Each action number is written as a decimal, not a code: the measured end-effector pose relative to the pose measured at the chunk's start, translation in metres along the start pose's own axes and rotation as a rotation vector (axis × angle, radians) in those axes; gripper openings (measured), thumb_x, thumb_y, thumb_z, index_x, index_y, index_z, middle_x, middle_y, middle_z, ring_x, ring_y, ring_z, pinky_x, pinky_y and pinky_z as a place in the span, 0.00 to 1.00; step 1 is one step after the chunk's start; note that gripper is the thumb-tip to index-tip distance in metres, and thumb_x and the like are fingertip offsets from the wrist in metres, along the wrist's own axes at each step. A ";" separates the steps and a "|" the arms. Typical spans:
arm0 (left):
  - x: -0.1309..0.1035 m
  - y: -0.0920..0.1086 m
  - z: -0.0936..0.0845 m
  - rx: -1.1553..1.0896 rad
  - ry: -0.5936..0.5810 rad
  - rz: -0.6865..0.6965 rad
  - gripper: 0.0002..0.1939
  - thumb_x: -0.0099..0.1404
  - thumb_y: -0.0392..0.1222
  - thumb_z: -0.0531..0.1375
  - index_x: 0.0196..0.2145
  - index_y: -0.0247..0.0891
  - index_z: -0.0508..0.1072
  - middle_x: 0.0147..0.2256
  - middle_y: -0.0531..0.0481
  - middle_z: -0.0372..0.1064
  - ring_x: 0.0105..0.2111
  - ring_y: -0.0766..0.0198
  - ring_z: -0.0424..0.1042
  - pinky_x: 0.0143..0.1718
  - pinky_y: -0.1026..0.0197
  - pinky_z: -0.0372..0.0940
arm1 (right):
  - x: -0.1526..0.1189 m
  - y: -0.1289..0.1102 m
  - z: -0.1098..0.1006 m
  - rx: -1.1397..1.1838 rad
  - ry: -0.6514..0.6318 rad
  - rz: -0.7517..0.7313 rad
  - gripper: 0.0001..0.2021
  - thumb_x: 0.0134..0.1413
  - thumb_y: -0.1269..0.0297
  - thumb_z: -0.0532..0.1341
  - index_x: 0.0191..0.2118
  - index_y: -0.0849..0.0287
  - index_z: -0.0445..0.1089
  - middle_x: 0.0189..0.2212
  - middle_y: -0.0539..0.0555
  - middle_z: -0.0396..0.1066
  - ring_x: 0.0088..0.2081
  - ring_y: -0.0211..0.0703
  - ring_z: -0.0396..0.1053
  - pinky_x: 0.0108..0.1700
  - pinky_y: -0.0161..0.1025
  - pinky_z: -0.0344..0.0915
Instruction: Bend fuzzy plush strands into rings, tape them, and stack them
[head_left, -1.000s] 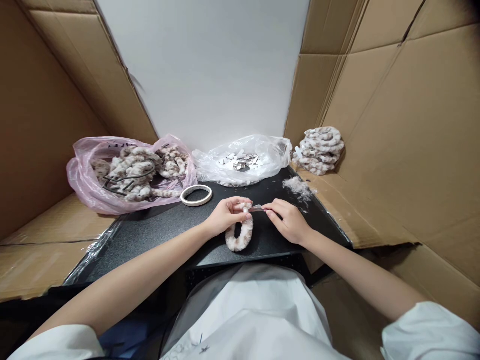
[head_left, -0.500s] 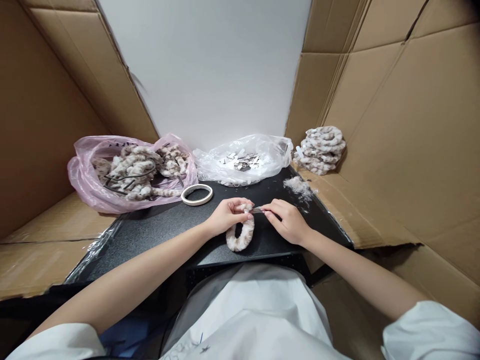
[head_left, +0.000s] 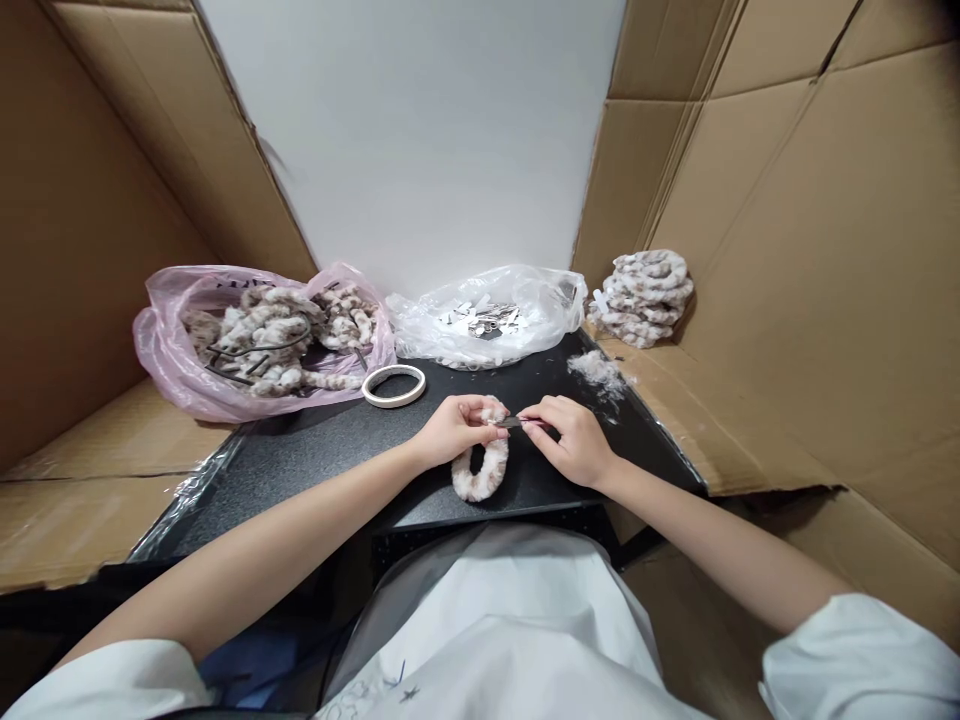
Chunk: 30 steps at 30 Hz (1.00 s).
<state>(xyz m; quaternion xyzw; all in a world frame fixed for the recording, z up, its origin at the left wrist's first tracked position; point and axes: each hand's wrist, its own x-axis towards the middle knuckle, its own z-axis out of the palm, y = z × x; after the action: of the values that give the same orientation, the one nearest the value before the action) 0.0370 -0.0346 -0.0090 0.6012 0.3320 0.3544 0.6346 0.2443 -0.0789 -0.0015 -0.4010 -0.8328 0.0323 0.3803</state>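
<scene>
Pinching the upper end of a fluffy plush loop (head_left: 480, 481) between thumb and fingers, the left hand (head_left: 456, 432) sits just below the middle of the frame, its fingers covering part of the fur. The right hand (head_left: 574, 440), just beside it, grips a thin strip (head_left: 512, 423) that runs between the two hands; both its ends are hidden by the fingertips, and its material is too small to make out. The forearms run out to white sleeves (head_left: 847, 655), which the lower corners cut off, and a white garment (head_left: 510, 630) with a small star print is cropped by the bottom edge.

The loop is an elongated oval of cream pile mottled with brown, its rounded end hanging toward the front edge of a black, finely speckled tabletop (head_left: 322, 450). Left of centre lies a ring-shaped roll of pale tape (head_left: 394, 402). Right of centre is a wispy tuft of loose fluff (head_left: 598, 370).

At left, a crinkled pink plastic bag (head_left: 176, 350) gapes open, with mottled plush pieces (head_left: 259, 325) and dark, bent rods (head_left: 266, 348) heaped inside; its printed lettering is unreadable. At upper centre, a translucent plastic bag (head_left: 442, 345) holds a jumble of small white and metallic pieces (head_left: 487, 320), too small to identify. At upper right, plush rings (head_left: 649, 300) are stacked against creased brown cardboard (head_left: 825, 250).
</scene>
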 end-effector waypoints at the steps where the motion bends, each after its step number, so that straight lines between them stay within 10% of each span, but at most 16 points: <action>1: 0.000 0.000 0.000 0.002 -0.002 -0.001 0.20 0.45 0.38 0.72 0.36 0.31 0.73 0.26 0.56 0.71 0.24 0.71 0.70 0.30 0.68 0.66 | 0.000 -0.001 0.001 -0.002 0.003 0.012 0.09 0.61 0.65 0.55 0.37 0.58 0.73 0.31 0.53 0.73 0.33 0.42 0.67 0.37 0.39 0.62; 30: -0.002 0.002 0.001 -0.043 -0.067 0.007 0.22 0.49 0.40 0.71 0.41 0.31 0.73 0.34 0.47 0.76 0.34 0.63 0.76 0.36 0.64 0.68 | -0.003 0.002 0.000 -0.054 -0.008 0.126 0.09 0.61 0.64 0.56 0.38 0.57 0.74 0.31 0.53 0.73 0.34 0.43 0.66 0.38 0.40 0.60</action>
<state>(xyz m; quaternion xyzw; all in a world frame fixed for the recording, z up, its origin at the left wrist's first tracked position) 0.0365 -0.0363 -0.0065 0.6003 0.3008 0.3433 0.6567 0.2467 -0.0795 -0.0043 -0.4626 -0.8080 0.0353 0.3633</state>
